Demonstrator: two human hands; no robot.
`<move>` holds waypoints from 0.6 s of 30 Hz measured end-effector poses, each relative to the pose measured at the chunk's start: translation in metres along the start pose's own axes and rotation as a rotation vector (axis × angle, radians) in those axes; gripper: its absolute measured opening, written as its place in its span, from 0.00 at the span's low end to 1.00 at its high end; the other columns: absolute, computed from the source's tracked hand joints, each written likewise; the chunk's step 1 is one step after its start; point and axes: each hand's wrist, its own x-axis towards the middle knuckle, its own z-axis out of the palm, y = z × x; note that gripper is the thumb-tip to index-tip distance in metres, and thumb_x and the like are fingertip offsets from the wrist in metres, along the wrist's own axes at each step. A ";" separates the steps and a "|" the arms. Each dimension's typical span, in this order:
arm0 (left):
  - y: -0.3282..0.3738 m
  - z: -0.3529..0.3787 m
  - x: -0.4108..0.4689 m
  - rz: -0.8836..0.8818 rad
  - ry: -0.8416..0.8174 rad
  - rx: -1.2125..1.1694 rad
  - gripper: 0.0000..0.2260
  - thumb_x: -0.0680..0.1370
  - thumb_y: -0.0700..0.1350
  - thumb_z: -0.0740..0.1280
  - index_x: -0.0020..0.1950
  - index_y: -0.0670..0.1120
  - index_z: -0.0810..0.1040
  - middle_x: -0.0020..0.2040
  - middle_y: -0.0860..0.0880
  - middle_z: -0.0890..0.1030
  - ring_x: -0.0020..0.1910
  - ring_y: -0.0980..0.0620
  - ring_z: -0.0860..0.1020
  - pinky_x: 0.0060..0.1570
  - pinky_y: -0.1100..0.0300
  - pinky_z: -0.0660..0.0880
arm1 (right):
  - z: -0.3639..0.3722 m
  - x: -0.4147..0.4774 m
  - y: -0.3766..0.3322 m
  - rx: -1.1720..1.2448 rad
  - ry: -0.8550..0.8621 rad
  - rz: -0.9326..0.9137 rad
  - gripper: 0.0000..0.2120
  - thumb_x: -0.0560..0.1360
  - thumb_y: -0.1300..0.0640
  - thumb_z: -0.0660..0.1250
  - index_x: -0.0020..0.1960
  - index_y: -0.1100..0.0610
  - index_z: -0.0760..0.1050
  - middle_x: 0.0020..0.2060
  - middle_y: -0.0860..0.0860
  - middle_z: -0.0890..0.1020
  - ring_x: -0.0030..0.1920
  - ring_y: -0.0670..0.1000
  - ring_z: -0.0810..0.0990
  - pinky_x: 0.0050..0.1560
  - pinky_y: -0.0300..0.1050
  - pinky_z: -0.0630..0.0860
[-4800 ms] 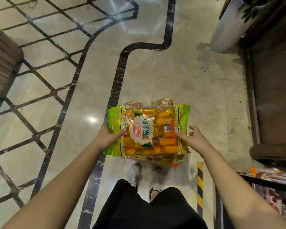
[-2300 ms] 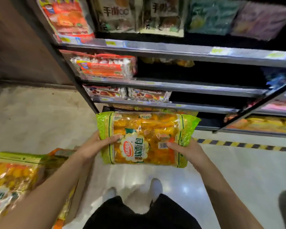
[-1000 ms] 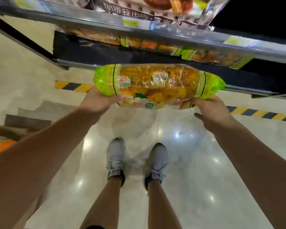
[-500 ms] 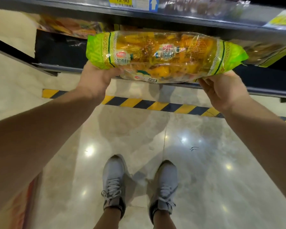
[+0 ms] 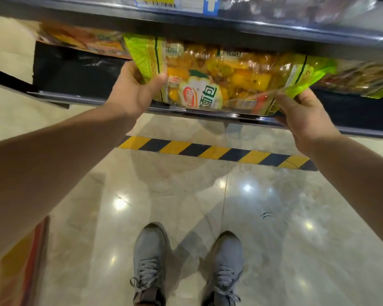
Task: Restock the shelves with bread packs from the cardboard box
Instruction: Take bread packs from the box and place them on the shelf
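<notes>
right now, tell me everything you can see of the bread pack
The bread pack is a clear plastic bag with green ends, full of yellow-orange rolls, a red-and-white label on its face. It is held level, part way in over the shelf. The left hand grips its left end, the right hand pinches its right end.

Bread pack [image 5: 219,82] — under upper shelf [image 5: 252,26]

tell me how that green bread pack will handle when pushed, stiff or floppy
Probably floppy: the bread pack is thin film over loose rolls, and its green end crumples where the right hand pinches it. Likely light: the left hand grips just one end. Its glossy film may slide easily over the shelf lip.
</notes>
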 end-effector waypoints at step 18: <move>0.005 0.006 -0.001 -0.222 -0.076 -0.097 0.19 0.83 0.55 0.66 0.73 0.57 0.69 0.63 0.55 0.80 0.59 0.52 0.81 0.51 0.57 0.79 | 0.008 0.011 -0.014 -0.167 -0.073 0.079 0.20 0.80 0.49 0.69 0.70 0.44 0.71 0.58 0.41 0.81 0.63 0.50 0.79 0.70 0.56 0.73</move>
